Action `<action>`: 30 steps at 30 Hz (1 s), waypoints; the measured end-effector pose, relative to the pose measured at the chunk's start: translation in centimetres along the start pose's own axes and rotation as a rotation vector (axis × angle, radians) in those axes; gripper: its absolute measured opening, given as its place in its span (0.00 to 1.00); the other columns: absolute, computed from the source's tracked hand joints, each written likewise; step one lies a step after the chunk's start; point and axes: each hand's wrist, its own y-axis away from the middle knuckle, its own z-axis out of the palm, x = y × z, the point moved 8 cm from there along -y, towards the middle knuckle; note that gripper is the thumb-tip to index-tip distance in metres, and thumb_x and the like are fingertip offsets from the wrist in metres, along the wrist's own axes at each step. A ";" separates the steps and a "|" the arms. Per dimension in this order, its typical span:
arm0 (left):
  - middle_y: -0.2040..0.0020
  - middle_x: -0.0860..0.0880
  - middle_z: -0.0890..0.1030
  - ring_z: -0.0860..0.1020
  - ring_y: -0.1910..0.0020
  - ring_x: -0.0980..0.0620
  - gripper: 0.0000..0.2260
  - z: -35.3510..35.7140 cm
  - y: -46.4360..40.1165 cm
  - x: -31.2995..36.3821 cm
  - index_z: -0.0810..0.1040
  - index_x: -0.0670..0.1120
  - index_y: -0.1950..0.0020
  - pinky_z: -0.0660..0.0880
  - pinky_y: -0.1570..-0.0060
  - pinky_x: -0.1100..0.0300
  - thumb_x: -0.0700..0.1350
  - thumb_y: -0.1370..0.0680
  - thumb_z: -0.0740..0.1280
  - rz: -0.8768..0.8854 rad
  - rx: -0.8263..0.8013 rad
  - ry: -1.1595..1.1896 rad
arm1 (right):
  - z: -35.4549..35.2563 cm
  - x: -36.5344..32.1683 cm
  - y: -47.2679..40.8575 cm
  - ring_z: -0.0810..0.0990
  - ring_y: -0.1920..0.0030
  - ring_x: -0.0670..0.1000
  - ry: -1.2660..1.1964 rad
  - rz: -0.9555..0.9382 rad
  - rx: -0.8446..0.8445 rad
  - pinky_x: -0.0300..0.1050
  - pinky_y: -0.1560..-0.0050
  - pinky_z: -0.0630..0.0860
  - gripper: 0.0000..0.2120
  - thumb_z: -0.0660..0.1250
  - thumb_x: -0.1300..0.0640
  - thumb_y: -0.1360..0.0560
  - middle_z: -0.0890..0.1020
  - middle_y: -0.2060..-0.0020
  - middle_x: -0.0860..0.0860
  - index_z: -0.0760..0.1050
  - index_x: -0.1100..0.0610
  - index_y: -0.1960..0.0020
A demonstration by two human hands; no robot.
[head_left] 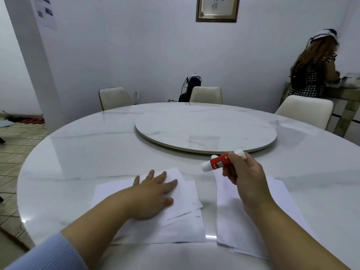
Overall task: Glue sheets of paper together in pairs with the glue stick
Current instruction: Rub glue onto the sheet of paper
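Table: round marble table (78,152) is carrying both paper piles, with a raised turntable (204,129) sitting beyond the hands.
Left pile: loose sheets of paper (183,225) are lying fanned and overlapping under and just right of the left hand.
Right pile: second stack of sheets (282,203) is lying beneath the right forearm, just apart from the left pile.
Left hand: left hand (153,193) is pressing palm-down on the top sheet, fingers straight and spread, gripping nothing.
Right hand: right hand (243,176) is hovering above the far edge of the right pile, fingers curled around the glue stick.
Glue stick: red-and-white glue stick (216,163) is lying crosswise in the right hand's grip, its white rounded end sticking out left of the fingers toward the left pile, its other white end poking out past the knuckles; it is touching no paper.
Background: person (315,71) is standing at the far right, and chairs (206,95) are ringing the table.
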 end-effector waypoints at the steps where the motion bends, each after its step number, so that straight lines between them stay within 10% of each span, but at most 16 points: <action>1: 0.22 0.53 0.39 0.35 0.25 0.50 0.23 -0.1 0.0 0.2 0.47 0.63 0.26 0.35 0.28 0.45 0.55 0.20 0.51 0.029 -0.009 0.022 | 0.3 0.0 0.1 0.70 0.72 0.44 0.028 -0.016 -0.024 0.37 0.67 0.67 0.14 0.62 0.51 0.24 0.78 0.73 0.47 0.77 0.62 0.55; 6: 0.23 0.58 0.42 0.39 0.25 0.58 0.25 -0.1 0.1 1.9 0.45 0.60 0.25 0.37 0.27 0.54 0.58 0.21 0.50 0.098 0.144 0.071 | 2.0 -0.6 0.5 0.79 0.64 0.43 0.235 -0.135 -0.147 0.29 0.64 0.71 0.06 0.62 0.54 0.22 0.86 0.61 0.41 0.77 0.49 0.52; 11: 0.24 0.61 0.42 0.40 0.26 0.63 0.28 0.5 0.3 2.9 0.42 0.58 0.24 0.35 0.29 0.61 0.60 0.22 0.48 0.150 0.223 0.039 | 3.0 0.3 0.4 0.81 0.59 0.52 0.409 -0.114 -0.203 0.47 0.55 0.77 0.07 0.63 0.52 0.25 0.85 0.59 0.46 0.76 0.40 0.56; 18: 0.24 0.60 0.41 0.38 0.26 0.62 0.28 0.7 0.2 3.0 0.40 0.56 0.24 0.35 0.28 0.59 0.60 0.21 0.47 0.139 0.206 0.026 | 4.6 1.3 0.8 0.80 0.55 0.46 0.494 -0.081 -0.341 0.47 0.49 0.75 0.04 0.63 0.54 0.24 0.85 0.56 0.43 0.77 0.50 0.53; 25: 0.24 0.60 0.40 0.38 0.26 0.63 0.28 0.9 0.1 2.8 0.40 0.56 0.24 0.34 0.31 0.60 0.60 0.21 0.47 0.138 0.197 0.018 | 4.2 -0.7 1.9 0.68 0.69 0.51 0.469 -0.165 -0.408 0.47 0.67 0.66 0.24 0.60 0.47 0.38 0.74 0.67 0.67 0.73 0.70 0.62; 30: 0.24 0.60 0.40 0.38 0.26 0.62 0.28 0.9 0.0 2.8 0.40 0.57 0.24 0.34 0.30 0.60 0.61 0.21 0.47 0.155 0.185 0.013 | 4.3 -0.7 1.9 0.69 0.73 0.49 0.238 -0.074 -0.460 0.40 0.73 0.67 0.19 0.63 0.51 0.38 0.74 0.72 0.64 0.75 0.69 0.66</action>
